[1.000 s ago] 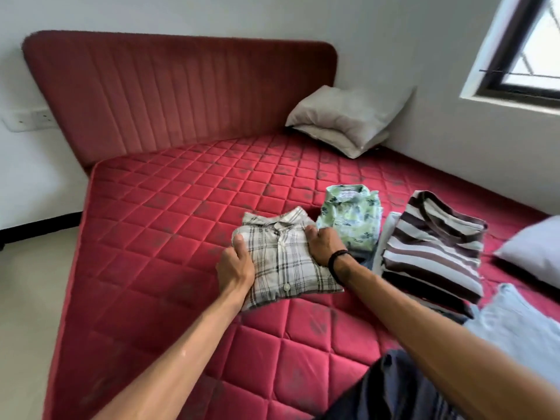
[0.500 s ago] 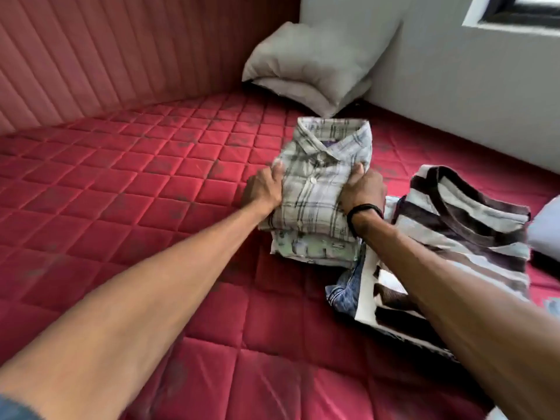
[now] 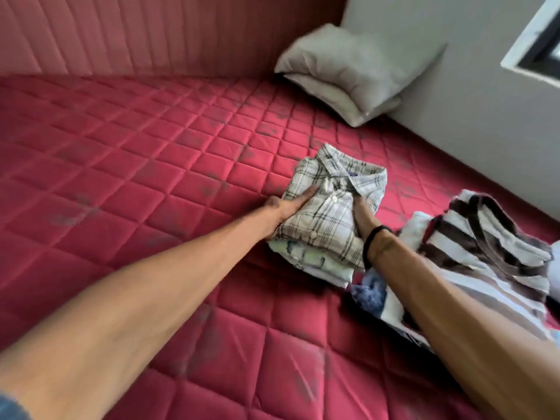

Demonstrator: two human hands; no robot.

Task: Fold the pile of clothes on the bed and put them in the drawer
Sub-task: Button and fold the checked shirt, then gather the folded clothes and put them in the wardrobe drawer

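Mattress (image 3: 127, 183) was red, quilted in diamonds, with grey smudges across it. Everything below is placed relative to it.

Plaid shirt (image 3: 330, 207), folded, sat right of the mattress centre, stacked directly on a folded green print shirt (image 3: 306, 256); more pale folded fabric under that, hard to tell what.

My left hand (image 3: 285, 207) gripped the plaid shirt's left edge, thumb on top. My right hand (image 3: 365, 218) gripped its right edge, fingers tucked down the side, black band (image 3: 374, 237) on the wrist.

Striped brown-and-white top (image 3: 485, 253) lay just beside the stack, toward the mattress's right edge, with a bit of denim (image 3: 368, 294) poking out beneath it.

Padded red headboard (image 3: 151, 31) ran along the mattress's far side. Two grey pillows (image 3: 348, 71) were stacked in its far right corner against a grey wall (image 3: 469, 101). Window corner (image 3: 536, 47) high on that wall.
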